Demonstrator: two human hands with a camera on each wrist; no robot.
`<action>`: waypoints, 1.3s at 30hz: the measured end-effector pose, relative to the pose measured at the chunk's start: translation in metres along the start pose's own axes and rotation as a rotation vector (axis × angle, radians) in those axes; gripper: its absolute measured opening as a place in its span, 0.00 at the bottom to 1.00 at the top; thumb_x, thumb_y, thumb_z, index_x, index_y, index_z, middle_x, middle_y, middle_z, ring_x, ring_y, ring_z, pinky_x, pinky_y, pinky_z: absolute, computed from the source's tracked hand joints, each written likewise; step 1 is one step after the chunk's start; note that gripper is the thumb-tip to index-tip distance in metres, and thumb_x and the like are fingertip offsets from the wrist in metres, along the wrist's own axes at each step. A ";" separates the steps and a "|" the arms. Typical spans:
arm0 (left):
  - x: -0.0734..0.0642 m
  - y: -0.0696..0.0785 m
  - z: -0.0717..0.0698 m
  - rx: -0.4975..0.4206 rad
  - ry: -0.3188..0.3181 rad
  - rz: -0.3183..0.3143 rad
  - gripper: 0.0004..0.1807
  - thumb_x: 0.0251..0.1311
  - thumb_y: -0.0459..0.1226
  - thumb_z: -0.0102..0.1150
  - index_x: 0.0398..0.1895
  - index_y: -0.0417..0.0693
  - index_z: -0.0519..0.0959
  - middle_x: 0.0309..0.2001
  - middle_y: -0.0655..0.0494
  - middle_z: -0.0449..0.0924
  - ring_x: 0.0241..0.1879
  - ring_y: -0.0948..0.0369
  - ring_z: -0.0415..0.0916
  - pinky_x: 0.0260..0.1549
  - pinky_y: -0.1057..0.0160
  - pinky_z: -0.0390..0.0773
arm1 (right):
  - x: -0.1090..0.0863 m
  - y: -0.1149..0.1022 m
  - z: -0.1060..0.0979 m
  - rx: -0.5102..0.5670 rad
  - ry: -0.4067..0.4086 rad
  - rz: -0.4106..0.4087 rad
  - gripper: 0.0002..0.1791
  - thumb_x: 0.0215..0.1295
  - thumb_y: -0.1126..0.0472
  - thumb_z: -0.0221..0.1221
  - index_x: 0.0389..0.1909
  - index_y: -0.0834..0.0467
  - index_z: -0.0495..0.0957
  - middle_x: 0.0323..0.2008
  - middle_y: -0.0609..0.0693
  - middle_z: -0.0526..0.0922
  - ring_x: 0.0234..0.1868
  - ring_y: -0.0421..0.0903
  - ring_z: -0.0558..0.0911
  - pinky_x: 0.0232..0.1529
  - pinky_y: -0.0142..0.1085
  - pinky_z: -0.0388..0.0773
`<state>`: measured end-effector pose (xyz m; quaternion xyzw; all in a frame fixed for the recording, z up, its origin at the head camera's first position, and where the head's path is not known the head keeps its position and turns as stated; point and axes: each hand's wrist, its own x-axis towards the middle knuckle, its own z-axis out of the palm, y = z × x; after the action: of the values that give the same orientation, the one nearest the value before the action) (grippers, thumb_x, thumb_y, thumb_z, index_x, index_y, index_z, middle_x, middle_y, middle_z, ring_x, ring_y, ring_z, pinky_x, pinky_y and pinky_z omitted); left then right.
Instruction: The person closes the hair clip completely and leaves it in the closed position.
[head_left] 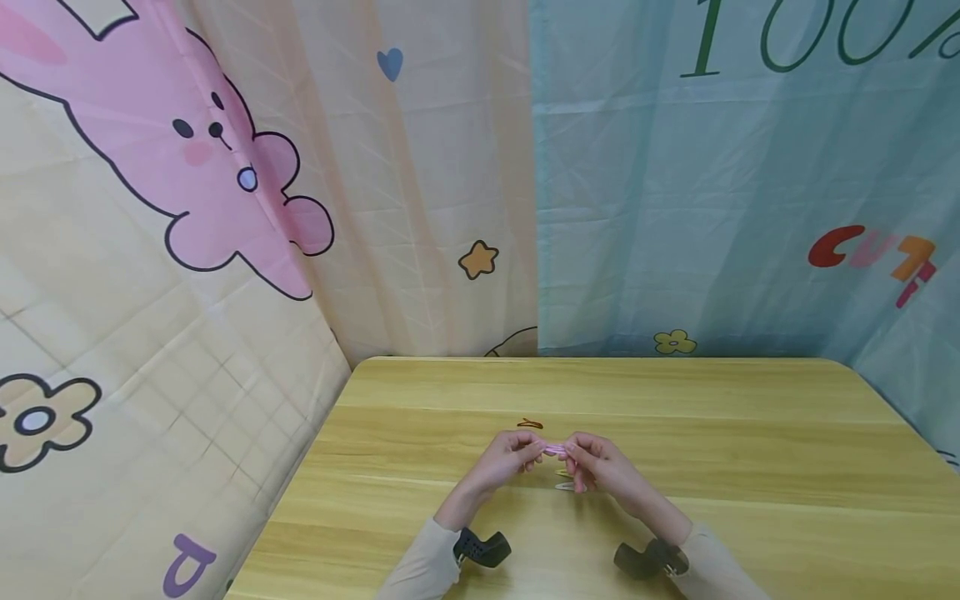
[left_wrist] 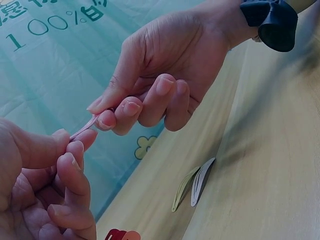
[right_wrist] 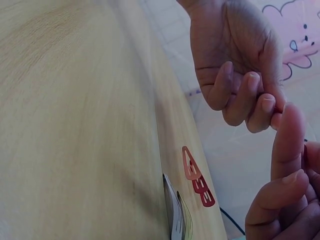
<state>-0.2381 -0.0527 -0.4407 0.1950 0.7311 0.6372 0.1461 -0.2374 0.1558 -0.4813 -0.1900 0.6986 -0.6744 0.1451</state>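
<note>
A pink hair clip (head_left: 555, 450) is held above the table between both hands, and in the left wrist view the same slim pink clip (left_wrist: 84, 127) slants from hand to hand. My left hand (head_left: 506, 461) pinches one end between thumb and forefinger. At the other end, my right hand (head_left: 606, 469) pinches it likewise, its remaining fingers loosely bent. Below the hands, a yellow hair clip (left_wrist: 184, 190) lies beside a white hair clip (left_wrist: 202, 181). Fingers hide the pink clip in the right wrist view.
Farther back on the wooden table (head_left: 712, 417), an orange hair clip (right_wrist: 190, 167) overlaps red clip pieces (right_wrist: 207, 198). Black wrist-worn devices (head_left: 482, 548) sit on both forearms. Printed curtains (head_left: 450, 167) hang behind the table and along its left side.
</note>
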 end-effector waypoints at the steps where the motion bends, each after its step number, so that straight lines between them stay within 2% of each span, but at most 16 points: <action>1: 0.001 -0.003 0.000 0.001 0.000 -0.003 0.12 0.69 0.30 0.49 0.37 0.25 0.75 0.26 0.52 0.70 0.23 0.64 0.64 0.23 0.68 0.61 | 0.000 0.000 0.000 0.003 -0.001 -0.002 0.25 0.74 0.54 0.48 0.42 0.77 0.65 0.29 0.66 0.73 0.19 0.40 0.74 0.20 0.30 0.63; 8: 0.013 -0.027 -0.004 -0.013 0.001 -0.025 0.13 0.69 0.33 0.49 0.38 0.28 0.76 0.25 0.54 0.71 0.23 0.64 0.64 0.22 0.69 0.61 | 0.000 -0.001 0.000 0.030 -0.007 -0.007 0.21 0.74 0.55 0.48 0.40 0.75 0.67 0.28 0.61 0.73 0.19 0.40 0.74 0.20 0.30 0.63; 15: 0.014 -0.027 -0.005 -0.033 -0.014 -0.025 0.15 0.69 0.34 0.49 0.40 0.25 0.74 0.26 0.56 0.71 0.23 0.63 0.64 0.22 0.69 0.61 | 0.000 -0.001 0.000 0.032 -0.007 -0.009 0.21 0.74 0.56 0.48 0.41 0.75 0.67 0.28 0.56 0.74 0.19 0.40 0.75 0.20 0.30 0.64; 22: 0.013 -0.026 -0.005 -0.041 -0.017 -0.032 0.14 0.69 0.35 0.50 0.38 0.28 0.75 0.26 0.57 0.72 0.24 0.63 0.64 0.23 0.69 0.61 | 0.000 0.000 0.000 0.039 -0.016 -0.014 0.21 0.74 0.55 0.48 0.39 0.74 0.66 0.28 0.59 0.74 0.20 0.39 0.75 0.21 0.29 0.64; 26: 0.013 -0.027 -0.005 -0.051 -0.024 -0.021 0.15 0.69 0.34 0.50 0.39 0.25 0.74 0.26 0.54 0.72 0.23 0.64 0.64 0.22 0.69 0.61 | 0.000 0.000 -0.001 0.044 -0.032 -0.030 0.20 0.74 0.55 0.47 0.38 0.73 0.66 0.28 0.59 0.74 0.20 0.39 0.75 0.21 0.30 0.64; 34: 0.014 -0.028 -0.006 -0.058 -0.037 -0.020 0.13 0.69 0.34 0.50 0.39 0.28 0.75 0.26 0.55 0.72 0.23 0.63 0.64 0.23 0.69 0.61 | -0.002 -0.001 -0.002 0.052 -0.051 -0.041 0.16 0.75 0.57 0.46 0.38 0.70 0.68 0.28 0.55 0.75 0.21 0.40 0.76 0.22 0.30 0.65; 39: 0.013 -0.026 -0.006 -0.072 -0.033 -0.023 0.12 0.69 0.33 0.50 0.39 0.29 0.76 0.26 0.57 0.72 0.24 0.63 0.64 0.24 0.69 0.62 | -0.002 -0.002 -0.002 0.042 -0.047 -0.036 0.19 0.75 0.57 0.46 0.41 0.73 0.67 0.28 0.56 0.75 0.21 0.40 0.76 0.22 0.30 0.65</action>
<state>-0.2544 -0.0548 -0.4654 0.1917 0.7075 0.6579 0.1725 -0.2367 0.1582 -0.4797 -0.2152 0.6773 -0.6866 0.1533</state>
